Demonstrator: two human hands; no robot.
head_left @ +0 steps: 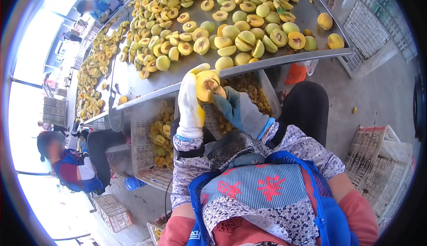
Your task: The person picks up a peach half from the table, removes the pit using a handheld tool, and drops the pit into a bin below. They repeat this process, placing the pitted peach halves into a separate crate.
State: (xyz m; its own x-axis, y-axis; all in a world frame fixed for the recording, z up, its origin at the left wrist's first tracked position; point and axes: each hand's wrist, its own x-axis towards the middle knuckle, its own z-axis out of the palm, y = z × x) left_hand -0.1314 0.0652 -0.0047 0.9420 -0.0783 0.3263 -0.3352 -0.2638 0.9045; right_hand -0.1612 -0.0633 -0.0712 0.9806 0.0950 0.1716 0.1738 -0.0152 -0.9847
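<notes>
My left hand (190, 106), in a white glove, is closed around a halved yellow peach (206, 85), its cut face turned toward my right hand. My right hand (240, 109), in a grey-blue glove, is closed with its fingertips against that cut face. A small dark curved shape shows at the pit, but whatever my right fingers hold is mostly hidden. Both hands are just past the near edge of a metal table (284, 59). Below my right hand, a bin (272, 95) contains small brownish-yellow pieces. Left of my knees, a plastic crate (141, 157) holds peach halves.
Many peaches (231, 32), mostly halved, are heaped across the table. White crates (367, 157) stand on the floor at right, another crate (113, 212) at lower left. An orange-red bag (296, 73) hangs under the table. A co-worker (75, 161) sits at left, another person (100, 6) farther back.
</notes>
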